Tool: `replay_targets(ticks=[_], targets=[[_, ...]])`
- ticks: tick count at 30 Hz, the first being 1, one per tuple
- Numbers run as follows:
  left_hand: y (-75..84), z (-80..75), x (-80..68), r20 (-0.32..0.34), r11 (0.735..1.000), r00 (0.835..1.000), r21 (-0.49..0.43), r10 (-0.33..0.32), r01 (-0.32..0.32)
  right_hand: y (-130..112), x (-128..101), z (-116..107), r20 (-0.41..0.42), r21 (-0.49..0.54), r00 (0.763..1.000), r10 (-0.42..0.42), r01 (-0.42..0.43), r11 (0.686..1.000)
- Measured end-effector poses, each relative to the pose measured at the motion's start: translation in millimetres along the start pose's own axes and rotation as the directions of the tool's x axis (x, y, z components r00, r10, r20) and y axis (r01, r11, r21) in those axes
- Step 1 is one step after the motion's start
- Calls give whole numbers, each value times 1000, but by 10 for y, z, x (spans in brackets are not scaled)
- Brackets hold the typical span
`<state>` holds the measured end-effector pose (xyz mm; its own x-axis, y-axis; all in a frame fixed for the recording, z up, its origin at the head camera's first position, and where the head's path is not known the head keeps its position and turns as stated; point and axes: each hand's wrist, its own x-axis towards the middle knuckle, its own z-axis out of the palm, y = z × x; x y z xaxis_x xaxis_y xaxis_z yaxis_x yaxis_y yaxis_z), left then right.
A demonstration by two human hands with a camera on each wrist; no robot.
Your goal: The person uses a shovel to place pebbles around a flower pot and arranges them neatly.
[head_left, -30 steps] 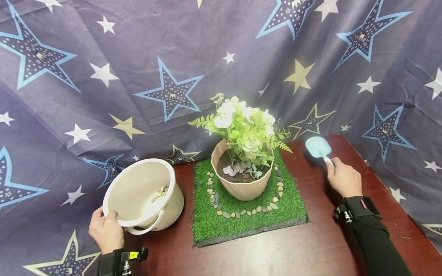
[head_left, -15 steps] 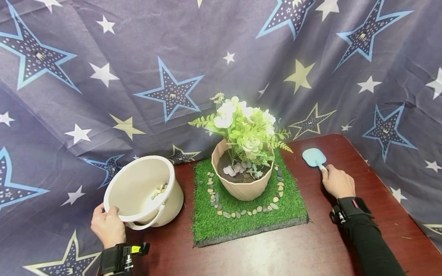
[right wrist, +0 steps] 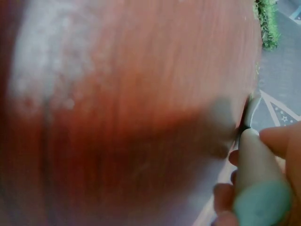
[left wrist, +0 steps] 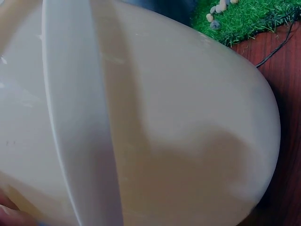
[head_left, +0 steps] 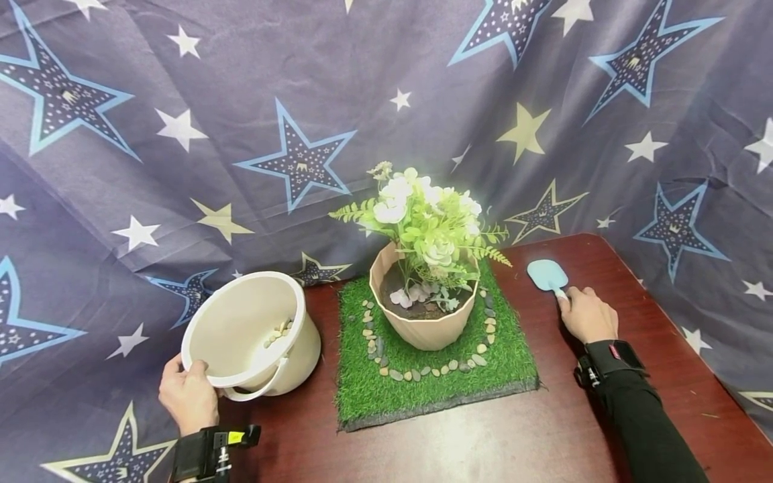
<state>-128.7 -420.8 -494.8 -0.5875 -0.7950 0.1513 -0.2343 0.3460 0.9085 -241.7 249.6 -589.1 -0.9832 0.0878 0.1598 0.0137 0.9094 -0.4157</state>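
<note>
My left hand grips the near left rim of a cream bucket, thumb over the edge. The bucket leans, its mouth partly toward me, and several pebbles lie inside. Its pale wall and handle fill much of the left wrist view. On the right, my right hand holds a small toy shovel with a light blue blade, which lies close over the table. The right wrist view has fingers around its white grip, which ends in teal.
Between the hands, a beige flowerpot with white flowers and green leaves stands on a square artificial grass mat. A line of pebbles curves around the pot. Behind the brown table hangs a star-patterned cloth.
The right hand has brought the shovel down and slightly left, nearer to me. The bucket has tipped up slightly in the left hand's grip. The pot and mat stay put.
</note>
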Motion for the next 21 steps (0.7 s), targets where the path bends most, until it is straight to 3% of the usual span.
replay_targets(ticks=[5,10,15,17,18,19,21], targets=[[10,-65,8,47,994,999,104,23,-28,-30,26,8,21,-29,1000,11,-10,1000],[5,-99,26,57,968,997,241,56,-68,-33,28,13,38,-36,999,9,-8,999],[41,-140,-6,43,925,981,327,187,-191,-70,-15,-100,6,-26,1000,-10,10,1000],[104,-183,-62,42,898,959,341,281,-278,-122,-49,-212,-9,-21,999,-37,37,999],[147,-203,-99,41,875,937,347,346,-338,-154,-72,-279,-25,-15,998,-60,60,998],[200,-225,-143,58,842,911,360,409,-401,-189,-101,-348,-42,-8,995,-89,89,996],[310,-255,-263,112,762,841,372,530,-530,-263,-174,-489,-87,6,984,-158,159,987]])
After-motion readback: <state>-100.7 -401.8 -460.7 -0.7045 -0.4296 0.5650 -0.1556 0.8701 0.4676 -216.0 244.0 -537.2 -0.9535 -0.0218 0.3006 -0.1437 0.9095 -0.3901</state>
